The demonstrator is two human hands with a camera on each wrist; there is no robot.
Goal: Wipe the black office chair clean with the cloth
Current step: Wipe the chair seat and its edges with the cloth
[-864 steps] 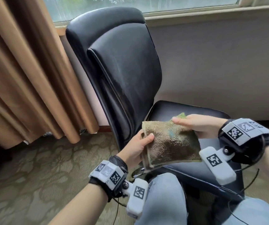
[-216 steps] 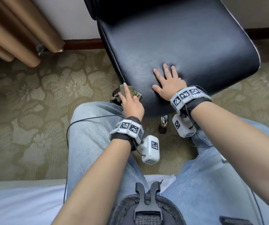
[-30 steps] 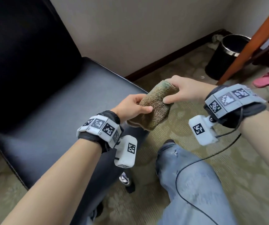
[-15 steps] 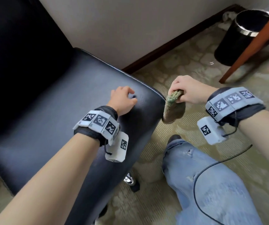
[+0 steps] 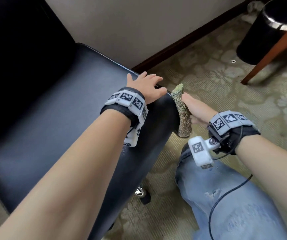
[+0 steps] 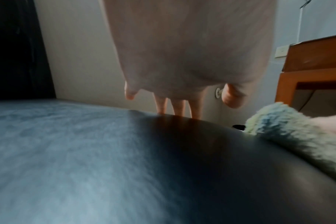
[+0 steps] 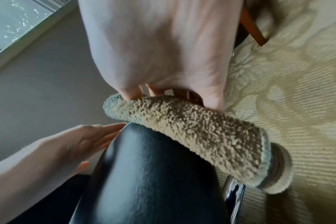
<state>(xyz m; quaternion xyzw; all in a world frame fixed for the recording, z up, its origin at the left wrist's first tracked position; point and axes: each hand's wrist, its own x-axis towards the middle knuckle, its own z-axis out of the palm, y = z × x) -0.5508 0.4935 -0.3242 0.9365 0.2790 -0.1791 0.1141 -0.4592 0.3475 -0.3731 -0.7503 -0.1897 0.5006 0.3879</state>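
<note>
Right now the step in hand looks like wiping the seat's side edge. The right hand presses the folded cloth against the rim of the black office chair, near the corner. Fingers lie mostly straight along the cloth w/ the thumb side on top; the wrist view shows fingertips tucked over the cloth's upper fold, so it's pinned to the seat more than gripped tight. The cloth is a nubbly, greenish-brown terry pad, folded double, hanging down past the seat's underside.

The left hand lies flat & spread on the seat top right at that edge, fingers reaching to the rim, holding nothing. Prob. steadying the chair so it doesn't roll or swivel.

Next move, as I'd judge it: slide the cloth along the rim toward the person, keeping pressure on the curved edge, w/ the left hand bracing. Risk is the loose lower fold slipping off or the chair turning under the push.

Surface & room: the seat is smooth black leather-like upholstery, shiny at the curve; backrest dark at the left. Floor is patterned olive carpet. Pale wall w/ dark skirting board behind. A black waste bin w/ a metal rim stands well apart at upper right, beside a wooden furniture leg. Person's knee in blue jeans is below the cloth.
</note>
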